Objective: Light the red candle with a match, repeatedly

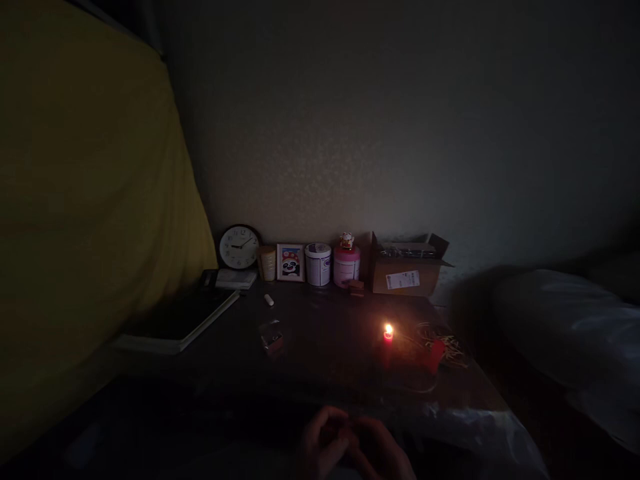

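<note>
Both hands are together low in the view, in front of the table's near edge. My left hand (325, 440) has its fingers curled inward. Its fingertips meet those of my right hand (377, 447), which is bent the same way. Whatever lies between them, if anything, is lost in the dark. Beyond them, on the table (320, 353), a red candle (388, 337) stands upright with a lit flame. To its right are a red piece (437, 353) and a scatter of thin sticks (453, 348), perhaps matches. A small open box (272, 340) sits left of the candle.
Along the wall stand a round clock (239, 247), a framed panda picture (291, 263), a white tin (319, 265), a pink tin (347, 268) with a figurine, and a cardboard box (407, 277). A dark book (185, 323) lies left, beside a yellow cloth (100, 200).
</note>
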Available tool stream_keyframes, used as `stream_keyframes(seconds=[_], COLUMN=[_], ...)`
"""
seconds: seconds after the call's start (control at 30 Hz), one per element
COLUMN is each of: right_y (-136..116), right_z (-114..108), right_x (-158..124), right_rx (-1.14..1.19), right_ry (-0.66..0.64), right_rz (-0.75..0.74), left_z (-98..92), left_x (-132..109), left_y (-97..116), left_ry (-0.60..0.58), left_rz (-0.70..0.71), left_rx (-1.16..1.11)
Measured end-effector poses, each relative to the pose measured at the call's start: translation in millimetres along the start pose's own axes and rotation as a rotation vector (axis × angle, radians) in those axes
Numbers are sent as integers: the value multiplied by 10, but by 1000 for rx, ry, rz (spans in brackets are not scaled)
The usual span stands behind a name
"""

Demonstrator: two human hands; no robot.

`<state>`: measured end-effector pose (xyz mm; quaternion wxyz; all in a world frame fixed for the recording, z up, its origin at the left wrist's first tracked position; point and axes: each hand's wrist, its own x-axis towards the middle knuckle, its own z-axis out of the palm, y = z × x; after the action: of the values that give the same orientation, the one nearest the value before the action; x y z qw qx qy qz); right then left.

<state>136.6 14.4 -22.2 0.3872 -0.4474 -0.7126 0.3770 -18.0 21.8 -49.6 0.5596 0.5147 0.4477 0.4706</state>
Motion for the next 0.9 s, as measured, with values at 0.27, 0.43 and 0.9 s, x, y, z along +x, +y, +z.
stream_keyframes(seconds=[0.27, 0.43, 0.9], right_y=[212, 244, 148], right_z=[201, 271, 248], right_x=[10, -8, -25], right_rx=[-8, 22, 38], right_ry=[199, 182, 198], right_rz=[-64, -49, -31], left_z=[26, 74, 83], left_x=[-94, -102, -32], left_y=[174, 149, -8], left_ry=[15, 50, 99], left_rz=[4, 68, -5], left_rx=[79, 153, 54])
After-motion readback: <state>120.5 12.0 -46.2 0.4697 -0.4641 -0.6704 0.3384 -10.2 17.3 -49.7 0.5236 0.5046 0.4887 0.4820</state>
